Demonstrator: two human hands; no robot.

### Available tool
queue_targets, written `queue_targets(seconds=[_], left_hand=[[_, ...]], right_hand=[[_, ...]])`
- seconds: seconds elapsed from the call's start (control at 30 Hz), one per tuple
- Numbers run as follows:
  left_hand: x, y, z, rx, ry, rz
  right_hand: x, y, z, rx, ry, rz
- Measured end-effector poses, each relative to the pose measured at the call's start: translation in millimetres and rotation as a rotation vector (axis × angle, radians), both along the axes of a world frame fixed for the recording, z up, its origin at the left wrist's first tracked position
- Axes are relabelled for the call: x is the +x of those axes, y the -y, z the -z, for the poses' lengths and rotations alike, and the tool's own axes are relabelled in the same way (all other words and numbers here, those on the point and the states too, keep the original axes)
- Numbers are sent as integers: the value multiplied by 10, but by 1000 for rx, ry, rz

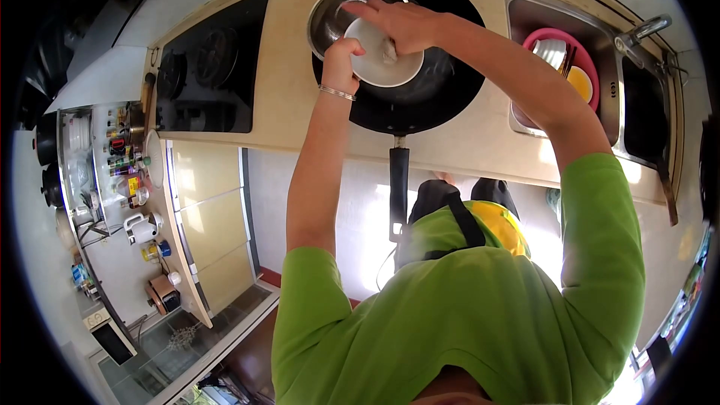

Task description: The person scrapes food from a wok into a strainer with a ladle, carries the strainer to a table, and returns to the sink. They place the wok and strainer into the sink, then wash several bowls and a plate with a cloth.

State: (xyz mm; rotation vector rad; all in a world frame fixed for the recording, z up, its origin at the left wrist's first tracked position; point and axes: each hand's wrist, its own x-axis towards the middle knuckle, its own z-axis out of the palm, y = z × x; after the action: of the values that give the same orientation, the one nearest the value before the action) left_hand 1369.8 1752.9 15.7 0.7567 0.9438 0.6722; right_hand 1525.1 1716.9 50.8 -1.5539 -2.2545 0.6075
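Observation:
My left hand (341, 66), with bangles at its wrist, grips the near left side of a white bowl (379, 75), the thumb over its rim. The white bowl overlaps a metal bowl (324, 26). My right hand (405, 26) reaches across the white bowl with its fingers stretched to the left, toward the metal bowl. A pale lump (388, 51) shows at the underside of this hand, inside the white bowl; I cannot tell what it is. Beneath both bowls lies a large black wok (450, 90), its handle (399, 187) pointing toward me.
To the left is a black glass cooktop (214, 67). At the right, a steel sink (611, 82) holds a pink basin (589, 67) with dishes and chopsticks, beside a faucet (645, 30). Shelves with bottles (124, 157) and a white kettle (141, 227) stand farther left.

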Motion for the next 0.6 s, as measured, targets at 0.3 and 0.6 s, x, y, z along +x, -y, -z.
queue_targets(seconds=[0.3, 0.6], left_hand=[[5, -25, -88, -126, 28, 26], [57, 90, 3, -73, 126, -77]], right_hand=[[-11, -70, 27, 391, 262, 32], [-240, 59, 217, 41, -257, 266]])
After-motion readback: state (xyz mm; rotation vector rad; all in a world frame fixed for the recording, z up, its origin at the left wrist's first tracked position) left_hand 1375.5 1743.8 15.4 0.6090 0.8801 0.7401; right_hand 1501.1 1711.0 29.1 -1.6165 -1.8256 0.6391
